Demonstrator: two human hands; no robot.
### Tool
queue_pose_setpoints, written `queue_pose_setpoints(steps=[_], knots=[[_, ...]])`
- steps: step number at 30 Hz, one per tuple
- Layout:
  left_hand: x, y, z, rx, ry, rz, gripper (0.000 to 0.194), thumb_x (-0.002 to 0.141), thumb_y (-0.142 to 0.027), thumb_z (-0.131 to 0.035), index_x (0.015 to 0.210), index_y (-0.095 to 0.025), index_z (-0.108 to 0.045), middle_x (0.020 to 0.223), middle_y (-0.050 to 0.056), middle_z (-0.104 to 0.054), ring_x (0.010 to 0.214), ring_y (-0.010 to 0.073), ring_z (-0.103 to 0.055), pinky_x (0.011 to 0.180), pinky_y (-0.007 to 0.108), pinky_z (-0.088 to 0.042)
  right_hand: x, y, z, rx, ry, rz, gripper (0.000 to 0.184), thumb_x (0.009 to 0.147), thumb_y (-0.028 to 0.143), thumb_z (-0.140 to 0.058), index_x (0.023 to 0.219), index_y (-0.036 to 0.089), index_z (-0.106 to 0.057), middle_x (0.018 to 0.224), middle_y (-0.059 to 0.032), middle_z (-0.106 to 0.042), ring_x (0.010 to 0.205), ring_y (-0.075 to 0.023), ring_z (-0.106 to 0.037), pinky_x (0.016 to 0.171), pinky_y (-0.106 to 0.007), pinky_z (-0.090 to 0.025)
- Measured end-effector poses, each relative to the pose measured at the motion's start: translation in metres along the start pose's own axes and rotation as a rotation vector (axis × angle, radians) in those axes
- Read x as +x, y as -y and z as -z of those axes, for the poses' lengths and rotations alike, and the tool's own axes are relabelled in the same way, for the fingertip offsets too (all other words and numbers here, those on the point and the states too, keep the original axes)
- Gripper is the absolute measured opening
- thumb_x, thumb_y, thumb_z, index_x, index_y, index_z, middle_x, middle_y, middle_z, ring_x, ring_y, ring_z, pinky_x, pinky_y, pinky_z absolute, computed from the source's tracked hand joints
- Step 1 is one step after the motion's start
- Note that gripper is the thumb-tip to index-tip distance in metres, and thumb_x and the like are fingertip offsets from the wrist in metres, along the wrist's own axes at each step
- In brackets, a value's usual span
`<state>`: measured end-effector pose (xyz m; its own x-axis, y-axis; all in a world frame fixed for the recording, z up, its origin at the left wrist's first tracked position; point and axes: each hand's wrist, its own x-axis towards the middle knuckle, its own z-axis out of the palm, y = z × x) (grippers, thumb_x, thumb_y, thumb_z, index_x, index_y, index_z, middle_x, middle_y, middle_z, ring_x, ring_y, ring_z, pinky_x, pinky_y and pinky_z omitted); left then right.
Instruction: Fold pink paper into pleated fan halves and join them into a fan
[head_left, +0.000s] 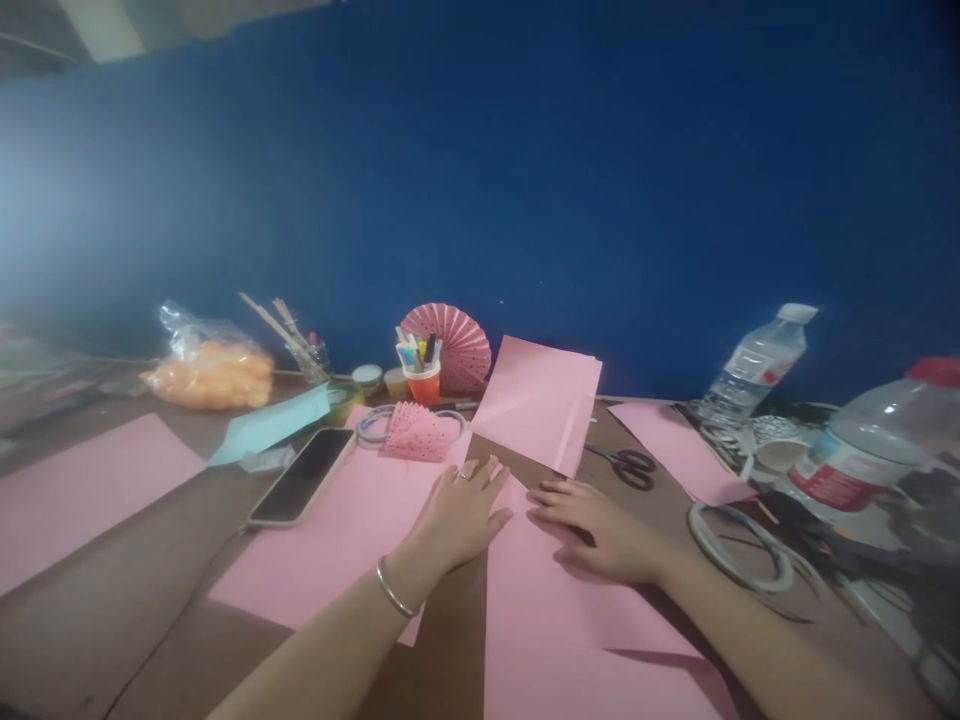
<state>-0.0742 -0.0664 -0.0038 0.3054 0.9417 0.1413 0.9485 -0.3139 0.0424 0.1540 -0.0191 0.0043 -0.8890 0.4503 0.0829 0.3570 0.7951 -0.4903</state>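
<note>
My right hand (pixel 611 532) rests palm down on a pink paper sheet (pixel 555 650) in front of me, fingers stretched out and holding nothing. Fingers spread, my left hand (pixel 463 515) lies flat where that sheet's upper left edge meets another pink sheet (pixel 315 560). Just beyond both hands, a further pink sheet (pixel 541 400) is propped up at a slant. To its right are dark-handled scissors (pixel 634 467). A folded piece of dotted pink paper (pixel 417 432) sits by a tape roll (pixel 373 426), beyond my left hand.
A phone (pixel 304 478) with a cable lies to the left, near a light blue paper (pixel 270 420). Behind stand a cup of pens (pixel 424 384) and a pleated pink fan (pixel 457 345). Bottles (pixel 761 365) and a tape ring (pixel 780 570) are at the right.
</note>
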Motion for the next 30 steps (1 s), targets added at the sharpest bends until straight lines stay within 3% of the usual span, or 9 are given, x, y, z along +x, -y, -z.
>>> queue_pose_setpoints(steps=[10,17,23,28,30], knots=[[0.0038,0.0062,0.0025,-0.054,0.027,0.004,0.053,0.077,-0.047,-0.041,0.126,-0.027,-0.035,0.134,0.006,-0.033,0.116,0.0271,-0.033,0.095,0.042,-0.025,-0.0005,-0.0001,-0.0008,-0.011,0.007,-0.01,0.052,0.075,0.038,-0.053,0.125,0.03,-0.041,0.134,-0.0008,-0.037,0.123,-0.0275,-0.028,0.101,-0.047,-0.018],[0.0024,0.007,-0.002,-0.053,-0.004,0.103,0.056,0.073,-0.052,-0.045,0.124,-0.033,-0.036,0.13,0.006,-0.033,0.119,0.0303,-0.028,0.095,0.046,-0.023,-0.0001,0.0017,0.0006,0.005,0.001,-0.01,0.052,0.074,0.038,-0.053,0.124,0.03,-0.042,0.134,-0.001,-0.037,0.124,-0.0273,-0.028,0.101,-0.046,-0.018],[0.0028,0.0055,-0.0001,-0.047,-0.026,0.062,0.055,0.073,-0.05,-0.047,0.124,-0.031,-0.037,0.135,0.005,-0.028,0.119,0.0294,-0.027,0.097,0.047,-0.02,-0.0003,0.0008,0.0008,-0.003,0.005,-0.014,0.052,0.074,0.037,-0.053,0.124,0.03,-0.043,0.134,-0.0002,-0.037,0.123,-0.0272,-0.028,0.1,-0.046,-0.02],[0.0027,0.0058,0.0012,-0.112,-0.005,0.036,0.053,0.074,-0.047,-0.046,0.123,-0.029,-0.037,0.129,0.005,-0.038,0.116,0.0258,-0.033,0.096,0.042,-0.024,0.0001,0.001,0.0004,0.0,0.001,-0.01,0.051,0.073,0.036,-0.053,0.124,0.029,-0.044,0.134,-0.0004,-0.038,0.123,-0.0273,-0.028,0.101,-0.046,-0.019],[0.0043,0.0084,-0.0015,-0.175,-0.015,0.089,0.057,0.074,-0.045,-0.048,0.125,-0.025,-0.035,0.128,0.006,-0.041,0.117,0.025,-0.035,0.096,0.04,-0.026,0.0008,0.001,0.0004,-0.001,-0.003,-0.008,0.052,0.073,0.035,-0.054,0.123,0.029,-0.044,0.133,-0.0008,-0.039,0.123,-0.0274,-0.029,0.101,-0.047,-0.019]])
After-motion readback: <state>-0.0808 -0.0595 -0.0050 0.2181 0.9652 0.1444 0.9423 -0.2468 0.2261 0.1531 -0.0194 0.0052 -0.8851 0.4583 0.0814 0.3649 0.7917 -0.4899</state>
